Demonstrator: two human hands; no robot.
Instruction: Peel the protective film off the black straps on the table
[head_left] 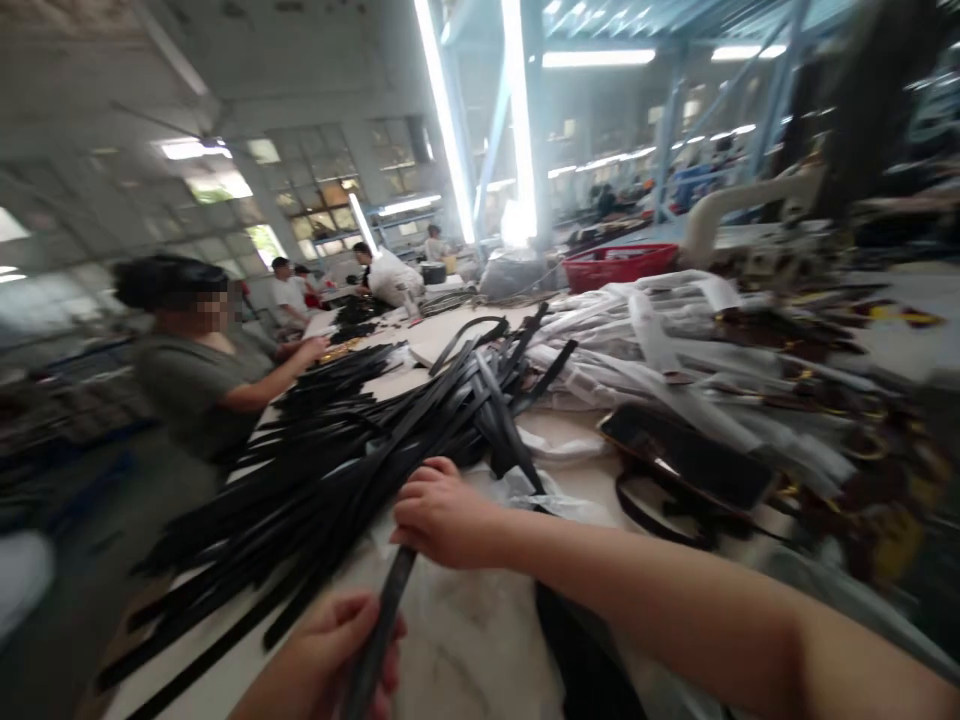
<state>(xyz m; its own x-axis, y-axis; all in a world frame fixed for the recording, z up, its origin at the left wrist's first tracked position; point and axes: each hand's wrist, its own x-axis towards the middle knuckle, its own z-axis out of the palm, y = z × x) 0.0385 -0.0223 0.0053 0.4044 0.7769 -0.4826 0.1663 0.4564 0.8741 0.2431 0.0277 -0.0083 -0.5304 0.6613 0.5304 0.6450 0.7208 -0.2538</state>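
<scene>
Head view: taking the frame as a dial, the left hand (322, 645) is at 7 o'clock, closed round a black strap (371, 650), its thumb on the near side and fingertips curling out past the far edge. Between 6 and 7 o'clock, higher up, the right hand (442, 515) grips the same strap, palm down, fingers bunched. The strap runs slantwise between the two hands, above the pale table (457, 650); where its upper end goes past the right hand I cannot tell.

A pile (322, 480) of black straps fans out at 8 o'clock, its upper ends crossing near the centre. White-wrapped strips (645, 335) lie at 3 o'clock, with a red basket (622, 270) behind them at 2. A dark item (686, 460), too blurred to name, lies at 4. At 9 o'clock a co-worker (195, 370) reaches a hand over the pile's far side.

Yellow patches (904, 315) at 3 o'clock, near the right edge, are too blurred to read as any label or brand.
</scene>
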